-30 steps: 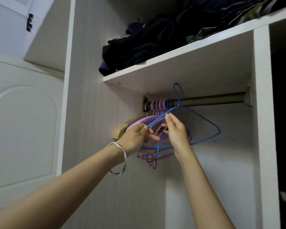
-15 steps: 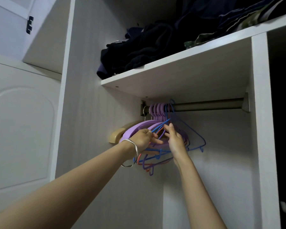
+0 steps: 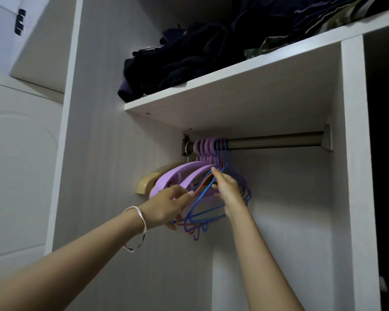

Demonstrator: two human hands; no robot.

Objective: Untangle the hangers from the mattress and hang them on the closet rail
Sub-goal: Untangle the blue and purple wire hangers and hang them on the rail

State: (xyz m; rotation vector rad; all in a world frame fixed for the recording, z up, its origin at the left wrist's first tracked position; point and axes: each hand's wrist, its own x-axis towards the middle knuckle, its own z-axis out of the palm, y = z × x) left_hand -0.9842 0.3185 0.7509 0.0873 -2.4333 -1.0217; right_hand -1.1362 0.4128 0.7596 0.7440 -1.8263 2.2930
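A metal closet rail (image 3: 274,142) runs under a white shelf. At its left end hang several purple plastic hangers (image 3: 184,173), one beige wooden hanger (image 3: 145,185) and thin blue and orange wire hangers (image 3: 202,217), all bunched together. My right hand (image 3: 228,190) pinches the blue wire hanger's sloping arm just below the hooks. My left hand (image 3: 169,204), with a silver bangle on the wrist, holds the wire hangers' left side with curled fingers. The blue hanger's hook sits on the rail among the others.
The white shelf (image 3: 234,86) above the rail carries a heap of dark folded clothes (image 3: 189,61). A white upright panel (image 3: 355,176) closes the compartment on the right. A white closet door (image 3: 20,164) stands at the left. The rail's right part is bare.
The blue wire hanger, earlier held out to the right with its hook above the rail, now hangs on the rail, swung left into the bunch. Both hands stayed on the hangers.
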